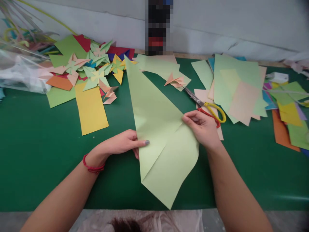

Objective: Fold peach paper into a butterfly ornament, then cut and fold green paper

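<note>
On the far left of the green desk (48, 145) there's a clear plastic bag (21, 69), and just right of it a bright crowd of folded paper pinwheels (98, 75), with a yellow sheet (91, 109) reaching toward the near side. Now the left hand (124, 141), red cord (93, 169) at its wrist, gripping the left edge of the light green sheet (154, 109), thumb on top! That sheet sits front and centre, folded over along a slant, its near corner pointing this way. At its right edge the right hand (202, 129) pinches the paper between thumb and fingers. Just beyond lie the scissors (199, 101), yellow and red handles, then a spread of pale sheets (241, 90), and at the right, more coloured papers (289, 114).
</note>
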Tool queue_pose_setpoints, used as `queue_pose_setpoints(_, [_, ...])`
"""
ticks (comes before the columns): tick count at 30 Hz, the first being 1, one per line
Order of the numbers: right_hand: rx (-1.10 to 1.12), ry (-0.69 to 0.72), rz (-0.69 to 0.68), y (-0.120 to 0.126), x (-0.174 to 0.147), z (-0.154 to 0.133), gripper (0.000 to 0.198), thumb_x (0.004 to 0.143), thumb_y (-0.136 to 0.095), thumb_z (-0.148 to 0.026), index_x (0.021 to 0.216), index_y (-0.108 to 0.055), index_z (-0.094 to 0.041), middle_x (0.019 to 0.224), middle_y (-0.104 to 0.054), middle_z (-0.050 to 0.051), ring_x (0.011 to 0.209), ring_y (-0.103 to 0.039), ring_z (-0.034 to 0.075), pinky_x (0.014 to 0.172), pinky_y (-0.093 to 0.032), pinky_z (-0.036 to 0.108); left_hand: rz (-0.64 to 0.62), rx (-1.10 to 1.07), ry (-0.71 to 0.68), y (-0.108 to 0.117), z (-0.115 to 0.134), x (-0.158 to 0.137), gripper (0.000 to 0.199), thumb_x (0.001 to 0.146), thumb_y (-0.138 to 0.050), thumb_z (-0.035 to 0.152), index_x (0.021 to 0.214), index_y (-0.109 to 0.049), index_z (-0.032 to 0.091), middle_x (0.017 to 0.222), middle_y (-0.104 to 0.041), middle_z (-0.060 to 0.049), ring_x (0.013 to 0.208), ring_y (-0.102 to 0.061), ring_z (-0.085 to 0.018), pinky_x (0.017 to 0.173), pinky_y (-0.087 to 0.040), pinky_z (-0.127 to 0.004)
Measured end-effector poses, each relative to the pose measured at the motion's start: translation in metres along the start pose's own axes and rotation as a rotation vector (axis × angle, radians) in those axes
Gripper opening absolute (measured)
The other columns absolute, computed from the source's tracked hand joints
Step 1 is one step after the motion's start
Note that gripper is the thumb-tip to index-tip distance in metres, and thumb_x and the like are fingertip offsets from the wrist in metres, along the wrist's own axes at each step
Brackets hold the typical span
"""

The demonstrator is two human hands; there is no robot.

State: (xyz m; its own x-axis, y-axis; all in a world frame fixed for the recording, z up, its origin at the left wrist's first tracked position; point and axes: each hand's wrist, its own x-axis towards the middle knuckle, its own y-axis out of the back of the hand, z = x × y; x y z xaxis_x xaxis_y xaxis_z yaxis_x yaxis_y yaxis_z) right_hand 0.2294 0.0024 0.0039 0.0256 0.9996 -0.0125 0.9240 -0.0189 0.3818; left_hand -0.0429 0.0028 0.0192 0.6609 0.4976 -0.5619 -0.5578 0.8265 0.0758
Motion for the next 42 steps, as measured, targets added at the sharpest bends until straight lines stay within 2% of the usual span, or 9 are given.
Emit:
queue_pose_setpoints(5, [0.029,0.000,0.012,0.002,0.002,0.003,0.018,0.076,-0.066,-0.039,0.076,-0.065,-0.021,0.067,-0.065,-0.001,0.056,-0.058,0.011,0.047,-0.045,0.022,0.021,-0.127,-0.013,-0.002,-0.001,-0.001,0.046,0.086,-0.048,0.050,0.059,-0.064,0.017,0.062,-0.067,-0.004,0.061,-0.064,-0.015,0.066,-0.052,-0.026])
queue_pose_setpoints(8, [0.032,-0.003,0.033,0.001,0.002,0.003,0.019,0.076,-0.066,-0.039,0.075,-0.064,-0.021,0.067,-0.065,0.000,0.056,-0.058,0.012,0.046,-0.045,0.023,0.079,-0.228,0.028,-0.005,0.000,-0.001,0.044,0.085,-0.046,0.053,0.068,-0.064,0.017,0.064,-0.068,-0.003,0.062,-0.064,-0.016,0.065,-0.052,-0.028])
queue_pose_setpoints(12, [0.062,-0.007,0.057,-0.001,0.002,0.004,0.018,0.076,-0.066,-0.039,0.076,-0.063,-0.022,0.067,-0.064,-0.001,0.056,-0.058,0.011,0.046,-0.045,0.023,0.148,-0.182,0.020,-0.006,-0.001,0.000,0.038,0.083,-0.051,0.053,0.078,-0.066,0.018,0.078,-0.069,-0.002,0.068,-0.063,-0.016,0.064,-0.050,-0.027])
queue_pose_setpoints(21, [-0.003,0.036,0.092,-0.005,-0.001,0.003,0.018,0.077,-0.065,-0.039,0.075,-0.065,-0.022,0.065,-0.064,-0.001,0.056,-0.058,0.012,0.048,-0.045,0.023,0.028,-0.023,-0.007,0.001,-0.006,0.001,0.043,0.085,-0.048,0.049,0.061,-0.064,0.016,0.065,-0.067,-0.002,0.064,-0.061,-0.015,0.067,-0.048,-0.025])
queue_pose_setpoints(28, [-0.004,0.055,0.096,-0.007,-0.001,0.002,0.017,0.077,-0.065,-0.039,0.075,-0.065,-0.022,0.066,-0.065,-0.001,0.058,-0.059,0.012,0.050,-0.047,0.024,-0.023,0.091,0.023,0.006,-0.010,0.001,0.038,0.079,-0.057,0.045,0.057,-0.066,0.016,0.061,-0.068,-0.005,0.061,-0.061,-0.016,0.061,-0.046,-0.023])
queue_pose_setpoints(32, [0.018,0.033,0.107,-0.006,0.000,0.003,0.018,0.076,-0.065,-0.040,0.075,-0.065,-0.022,0.066,-0.065,0.000,0.058,-0.059,0.013,0.049,-0.047,0.024,0.004,-0.005,0.021,0.005,-0.008,0.000,0.029,0.075,-0.062,0.045,0.077,-0.069,0.017,0.074,-0.071,-0.004,0.066,-0.064,-0.018,0.061,-0.048,-0.025])
queue_pose_setpoints(37, [0.027,0.028,0.122,-0.007,0.000,0.004,0.019,0.077,-0.065,-0.042,0.076,-0.064,-0.022,0.065,-0.064,0.000,0.056,-0.058,0.012,0.047,-0.045,0.024,0.147,-0.095,-0.033,-0.005,-0.003,0.002,0.037,0.079,-0.059,0.046,0.107,-0.064,0.022,0.112,-0.067,-0.004,0.102,-0.061,-0.023,0.084,-0.049,-0.029])
queue_pose_setpoints(40, [0.006,0.033,0.120,-0.008,0.000,0.004,0.018,0.077,-0.065,-0.040,0.076,-0.064,-0.023,0.065,-0.064,-0.001,0.057,-0.058,0.012,0.049,-0.045,0.024,0.273,-0.113,-0.035,-0.009,-0.003,0.005,0.040,0.079,-0.059,0.047,0.109,-0.063,0.020,0.112,-0.066,-0.005,0.101,-0.061,-0.022,0.083,-0.050,-0.029])
queue_pose_setpoints(42, [0.003,0.030,0.124,-0.007,0.000,0.004,0.017,0.077,-0.065,-0.040,0.076,-0.064,-0.023,0.065,-0.064,-0.001,0.056,-0.058,0.012,0.049,-0.045,0.025,0.327,-0.074,-0.042,-0.008,-0.004,0.005,0.037,0.079,-0.058,0.048,0.100,-0.065,0.018,0.105,-0.068,-0.005,0.093,-0.063,-0.021,0.077,-0.050,-0.028])
